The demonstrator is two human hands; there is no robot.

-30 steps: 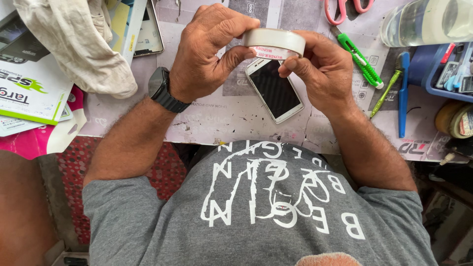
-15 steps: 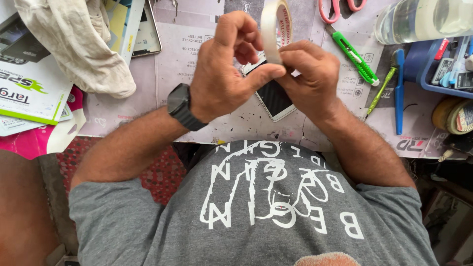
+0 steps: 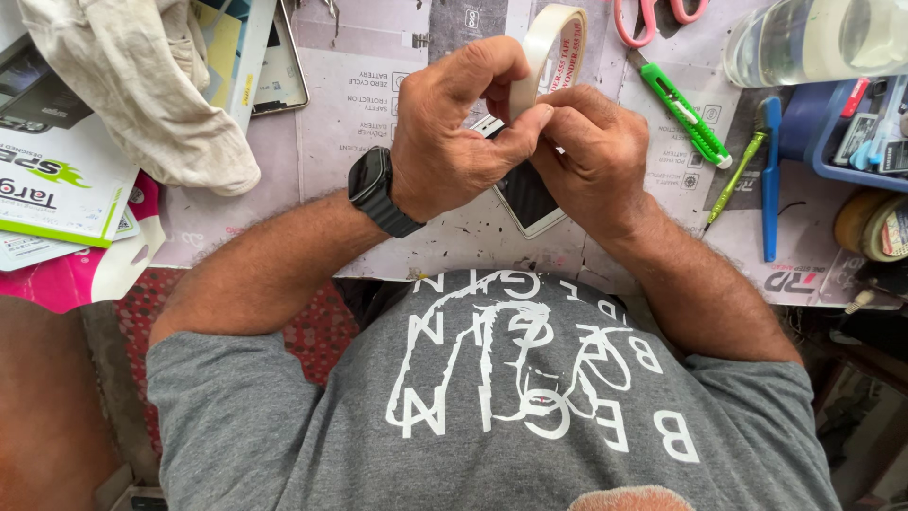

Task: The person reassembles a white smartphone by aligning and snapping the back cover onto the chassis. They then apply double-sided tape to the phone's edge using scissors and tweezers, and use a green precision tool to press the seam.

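A view from above looks down on a person in a grey printed T-shirt seated at a crowded paper-covered worktable. Both hands meet over the middle of the table.

The left hand, with a black smartwatch at its wrist, is curled closed, thumb and forefinger pinched at the lower rim of a cream-white roll of adhesive tape. The right hand is also closed, its fingertips pressed against the left thumb at the same spot on the roll. The roll stands on edge, rising above the knuckles toward the far side of the table, so most of the ring shows clear of the fingers. Whether a loose tape end is between the fingertips cannot be made out.

Under the hands lies a black rectangular smartphone with a white border, mostly hidden by them, with one corner showing near the table's near edge.

Open room is tight. To the left, a crumpled beige cloth and a white-and-green printed box take up the surface, leaving a bare strip of paper between them and the left forearm. To the right, just beside the right hand, lie a bright green utility knife, a green pen and a blue pen. Pink-handled scissors rest at the far edge, near the roll. A clear plastic bottle and a blue tray fill the far right corner.
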